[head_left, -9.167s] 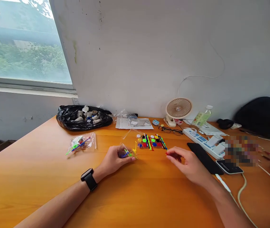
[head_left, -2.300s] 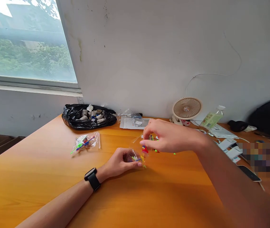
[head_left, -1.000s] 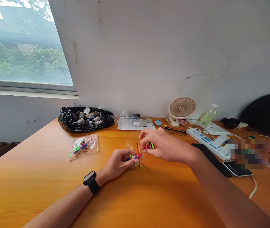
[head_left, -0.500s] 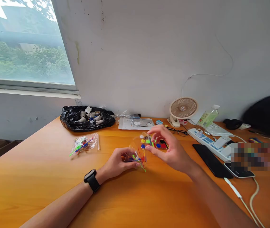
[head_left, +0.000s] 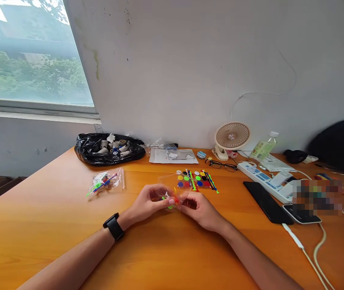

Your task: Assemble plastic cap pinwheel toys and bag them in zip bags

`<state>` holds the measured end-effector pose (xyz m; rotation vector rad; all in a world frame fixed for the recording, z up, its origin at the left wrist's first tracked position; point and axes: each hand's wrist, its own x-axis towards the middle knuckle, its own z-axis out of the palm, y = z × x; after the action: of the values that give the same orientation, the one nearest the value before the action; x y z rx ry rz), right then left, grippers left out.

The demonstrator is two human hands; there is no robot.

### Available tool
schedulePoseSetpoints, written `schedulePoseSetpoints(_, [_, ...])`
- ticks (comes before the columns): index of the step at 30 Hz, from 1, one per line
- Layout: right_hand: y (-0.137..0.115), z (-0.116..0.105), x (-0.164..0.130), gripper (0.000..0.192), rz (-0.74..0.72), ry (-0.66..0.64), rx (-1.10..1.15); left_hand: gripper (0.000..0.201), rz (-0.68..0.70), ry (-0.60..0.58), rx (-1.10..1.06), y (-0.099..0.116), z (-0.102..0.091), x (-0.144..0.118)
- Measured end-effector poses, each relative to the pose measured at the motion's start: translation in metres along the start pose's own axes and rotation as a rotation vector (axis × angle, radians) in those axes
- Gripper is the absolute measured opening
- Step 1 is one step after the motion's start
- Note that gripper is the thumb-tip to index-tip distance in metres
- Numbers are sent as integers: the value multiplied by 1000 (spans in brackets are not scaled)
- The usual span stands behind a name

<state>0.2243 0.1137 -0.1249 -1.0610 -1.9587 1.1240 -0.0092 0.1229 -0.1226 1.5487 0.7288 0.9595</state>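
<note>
Left hand (head_left: 147, 204): curled tight round the left side of a clear plastic bag (head_left: 168, 184), just over the tabletop's (head_left: 159, 257) middle. Bag directly between both hands, equally near, long axis lost in crumpled, shiny film. Inside, small glossy red and green pieces (head_left: 176, 199). Right hand (head_left: 203, 211): fingertips pinched on its right side. Beyond, toward the far edge, flat round discs (head_left: 180, 183) and slim straight rods (head_left: 212, 184).

Looks like an office or study corner, judging by the wooden desk (head_left: 147, 249), clip fan (head_left: 232, 135), power strip (head_left: 257, 178), eyeglasses (head_left: 220, 164) and window (head_left: 32, 64).
</note>
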Motion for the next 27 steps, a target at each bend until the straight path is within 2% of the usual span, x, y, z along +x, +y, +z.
schedulePoseSetpoints(4, [-5, -10, -4, 34, -43, 2, -56, 42, -39, 42, -66, 6, 6, -1])
schedulePoseSetpoints(7, [-8, -14, -4, 41, -40, -21, 56, 43, -77, 69, -103, 6, 11, -3])
schedulePoseSetpoints(11, [-10, -14, -2, 41, -3, 109, 219, 46, -106, 31, -125, 5, 16, -6])
schedulePoseSetpoints(13, [-12, -14, -2, 39, 21, 148, 245, 48, -101, 49, -124, 5, 17, -6])
schedulePoseSetpoints(17, [-18, -13, -5, 34, 56, 150, 274, 47, -99, 117, -160, 8, 17, -6])
schedulePoseSetpoints(23, [-23, -13, -6, 36, 72, 179, 337, 44, -122, 91, -135, 8, 15, -7])
schedulePoseSetpoints(27, [-24, -15, -7, 36, 60, 123, 317, 39, -115, 150, -224, 7, 11, -4])
